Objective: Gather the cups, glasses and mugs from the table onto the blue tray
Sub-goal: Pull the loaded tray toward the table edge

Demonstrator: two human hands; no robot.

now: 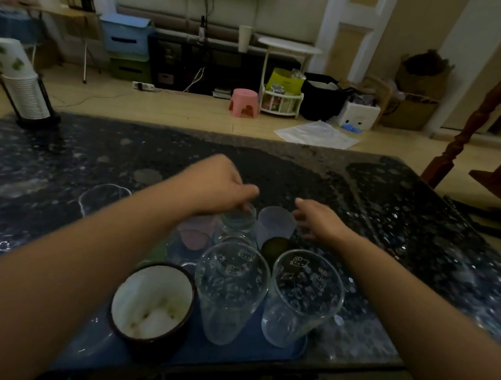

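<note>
From the head view, the left hand [225,184] grips a small clear glass [238,219] by its rim over the blue tray [223,349]. The right hand [316,218], fingers relaxed, touches a frosted cup [275,225] just beside it.
</note>
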